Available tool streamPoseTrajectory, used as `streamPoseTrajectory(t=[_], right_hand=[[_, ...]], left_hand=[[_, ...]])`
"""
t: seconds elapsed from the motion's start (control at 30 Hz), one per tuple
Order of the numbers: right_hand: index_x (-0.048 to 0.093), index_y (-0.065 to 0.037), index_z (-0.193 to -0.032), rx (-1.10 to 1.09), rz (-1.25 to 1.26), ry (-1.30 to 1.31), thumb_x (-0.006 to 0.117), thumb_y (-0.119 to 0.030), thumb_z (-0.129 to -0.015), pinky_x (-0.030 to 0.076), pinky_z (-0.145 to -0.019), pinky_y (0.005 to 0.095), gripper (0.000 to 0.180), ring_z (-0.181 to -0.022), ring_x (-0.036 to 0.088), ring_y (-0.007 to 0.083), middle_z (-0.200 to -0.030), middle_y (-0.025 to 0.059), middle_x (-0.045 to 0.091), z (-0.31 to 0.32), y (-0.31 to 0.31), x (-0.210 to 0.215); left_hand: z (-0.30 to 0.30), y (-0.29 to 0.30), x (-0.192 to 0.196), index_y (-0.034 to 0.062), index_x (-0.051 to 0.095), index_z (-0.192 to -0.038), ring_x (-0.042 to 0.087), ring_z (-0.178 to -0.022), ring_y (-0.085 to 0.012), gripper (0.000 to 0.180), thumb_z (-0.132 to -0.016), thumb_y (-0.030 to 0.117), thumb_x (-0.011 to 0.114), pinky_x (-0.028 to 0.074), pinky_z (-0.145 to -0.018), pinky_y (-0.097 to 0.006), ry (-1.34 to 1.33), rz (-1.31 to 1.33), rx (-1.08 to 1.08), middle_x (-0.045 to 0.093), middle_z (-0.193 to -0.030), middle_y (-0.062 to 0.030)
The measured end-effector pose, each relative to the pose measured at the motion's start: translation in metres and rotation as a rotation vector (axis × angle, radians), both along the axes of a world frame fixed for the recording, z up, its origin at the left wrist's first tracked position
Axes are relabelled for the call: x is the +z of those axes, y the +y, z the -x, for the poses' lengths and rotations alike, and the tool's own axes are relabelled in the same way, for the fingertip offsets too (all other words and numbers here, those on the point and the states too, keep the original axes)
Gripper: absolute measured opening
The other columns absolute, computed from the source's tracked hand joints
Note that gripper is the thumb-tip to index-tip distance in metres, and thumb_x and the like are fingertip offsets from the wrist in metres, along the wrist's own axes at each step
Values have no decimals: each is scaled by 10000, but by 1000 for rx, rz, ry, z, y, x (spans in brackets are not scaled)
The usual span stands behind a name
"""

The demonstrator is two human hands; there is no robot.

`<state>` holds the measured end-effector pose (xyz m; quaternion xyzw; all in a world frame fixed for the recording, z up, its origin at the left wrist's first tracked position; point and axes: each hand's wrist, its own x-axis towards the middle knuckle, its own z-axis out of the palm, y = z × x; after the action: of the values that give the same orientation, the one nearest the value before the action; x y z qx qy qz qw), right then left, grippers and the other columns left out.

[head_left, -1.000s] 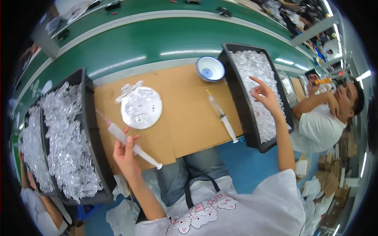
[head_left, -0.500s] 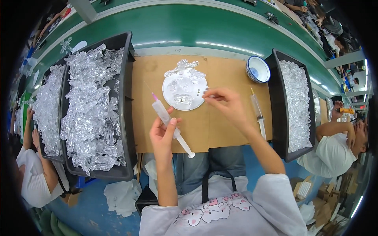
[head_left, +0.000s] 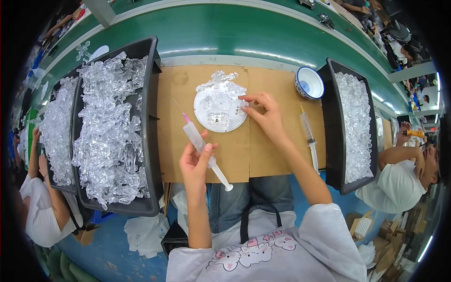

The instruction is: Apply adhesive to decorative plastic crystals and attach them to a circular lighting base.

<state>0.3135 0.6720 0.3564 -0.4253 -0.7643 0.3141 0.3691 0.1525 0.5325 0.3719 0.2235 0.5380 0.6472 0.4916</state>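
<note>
The left hand (head_left: 196,162) grips a syringe (head_left: 201,144) over the cardboard mat (head_left: 263,155), its pink needle tip aimed up-left toward the round clear disc (head_left: 220,109) at the mat's middle. The right hand (head_left: 265,115) pinches a small clear piece (head_left: 242,109) at the disc's right edge. A second syringe (head_left: 308,136) lies to the right, near the blue-white bowl (head_left: 309,82), with black trays (head_left: 151,117) of clear parts on both sides
</note>
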Motion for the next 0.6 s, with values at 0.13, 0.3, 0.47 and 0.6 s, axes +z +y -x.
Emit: streamPoseTrajectory(t=[0.13,0.3,0.47,0.6], right_hand=[[670,-93,-960,1,111,44,688,-97,-728,431,-765,268,233,-803,535,142,-880,43,614,0,4,-4],[664,-87,-941,24,-6,-13,690,-97,-718,427,-742,276,225,-760,543,151,-847,37,629,1,4,-5],[651,-109,-894,87,-374,-239,684,-93,-715,387,-683,303,182,-739,548,174,-799,9,623,-6,8,-7],[634,-131,-891,104,-541,-292,673,-93,-716,363,-658,313,183,-742,543,186,-779,-8,604,-3,8,-3]], left_hand=[[-1,-1,-2,-27,532,-1150,607,-848,-123,351,-832,95,617,431,-639,-215,-9,9,-8,614,-979,-53],[-1,-1,-7,-24,533,-1144,614,-870,-158,335,-851,125,596,472,-664,-239,29,17,-38,567,-1158,-110],[-3,0,-7,-21,535,-1142,615,-874,-159,325,-854,118,589,473,-667,-241,19,13,-48,569,-1157,-107],[-4,-1,-7,-17,539,-1137,617,-874,-162,311,-858,114,580,474,-673,-246,35,9,-50,568,-1160,-107]])
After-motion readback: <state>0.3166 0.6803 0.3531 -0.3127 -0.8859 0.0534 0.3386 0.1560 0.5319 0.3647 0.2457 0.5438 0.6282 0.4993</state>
